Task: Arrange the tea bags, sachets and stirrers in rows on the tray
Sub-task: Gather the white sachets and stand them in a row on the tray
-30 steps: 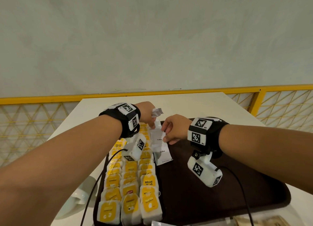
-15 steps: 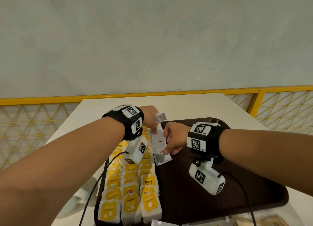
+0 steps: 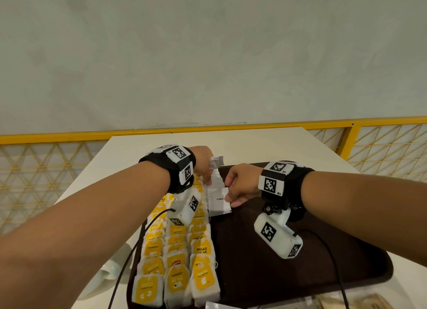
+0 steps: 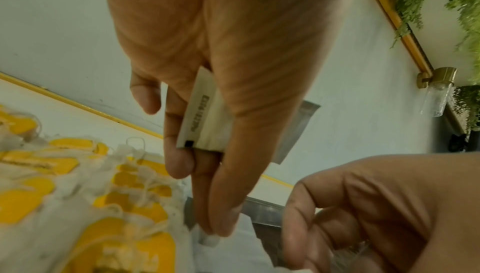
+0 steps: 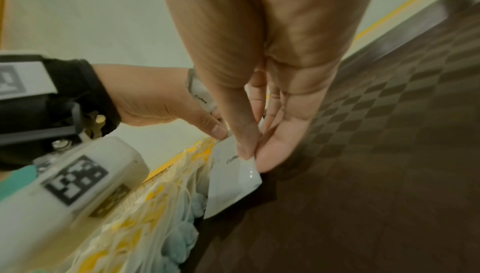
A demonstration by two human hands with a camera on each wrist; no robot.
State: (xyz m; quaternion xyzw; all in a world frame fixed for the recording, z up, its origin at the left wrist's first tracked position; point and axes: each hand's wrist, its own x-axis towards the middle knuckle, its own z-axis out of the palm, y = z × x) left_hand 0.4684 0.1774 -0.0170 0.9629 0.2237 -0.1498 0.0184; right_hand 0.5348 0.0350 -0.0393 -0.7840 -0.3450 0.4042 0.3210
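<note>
A dark brown tray (image 3: 300, 262) holds three columns of yellow-tagged tea bags (image 3: 175, 251) along its left side. Beside them lies an overlapping row of white coffee sachets (image 3: 218, 200). My left hand (image 3: 209, 181) grips a small stack of spare sachets (image 4: 205, 117) against its palm, and its thumb and forefinger touch the far end of the row. My right hand (image 3: 227, 192) pinches the edge of the nearest sachet (image 5: 233, 177) between thumb and forefinger. No stirrers are in sight.
The tray sits on a white table (image 3: 254, 144) bounded by a yellow railing (image 3: 346, 123). A white cup (image 3: 108, 271) stands left of the tray. Another sachet (image 3: 217, 305) and a brownish packet (image 3: 346, 301) lie at the near edge. The tray's right half (image 3: 323, 251) is bare.
Both hands stayed over the sachet row. My right hand slid slightly nearer along it and now covers one of the two printed labels seen before.
</note>
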